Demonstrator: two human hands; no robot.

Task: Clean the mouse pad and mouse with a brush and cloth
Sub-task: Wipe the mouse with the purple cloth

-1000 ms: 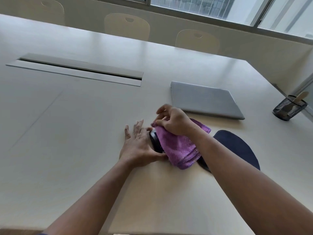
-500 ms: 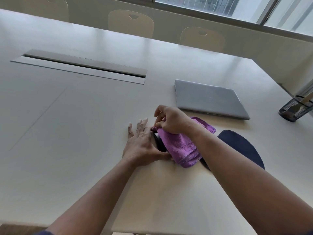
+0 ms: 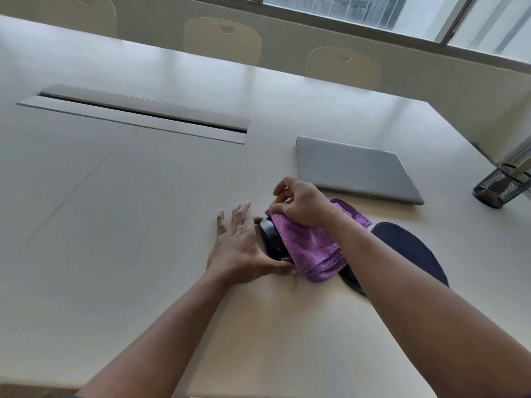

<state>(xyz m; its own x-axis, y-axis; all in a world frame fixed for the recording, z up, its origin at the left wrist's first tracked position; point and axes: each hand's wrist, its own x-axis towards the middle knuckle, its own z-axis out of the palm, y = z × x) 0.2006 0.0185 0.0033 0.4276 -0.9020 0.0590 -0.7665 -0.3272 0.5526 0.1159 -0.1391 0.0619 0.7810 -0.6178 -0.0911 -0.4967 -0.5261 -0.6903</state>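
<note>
Purple cloth [image 3: 309, 245] covers most of a black mouse [image 3: 271, 237] on the bench [image 3: 143, 225]. The right hand [image 3: 301, 203] sits on top of the cloth, and its grip pinches the cloth's far edge between thumb and bent fingers. The left hand [image 3: 240, 248] lies flat beside the mouse. Its fingers are straight and spread out, so its grip is wide. Its thumb presses against the near side of the mouse. Only the left part of the mouse peeks out from under the cloth. A dark blue pad [image 3: 408, 248] lies just to the right, partly under the right arm and the cloth. A grey closed laptop [image 3: 353, 170] rests behind the hands. A black mesh cup [image 3: 497, 186] stands far to the right, with something pale sticking out of it.
</note>
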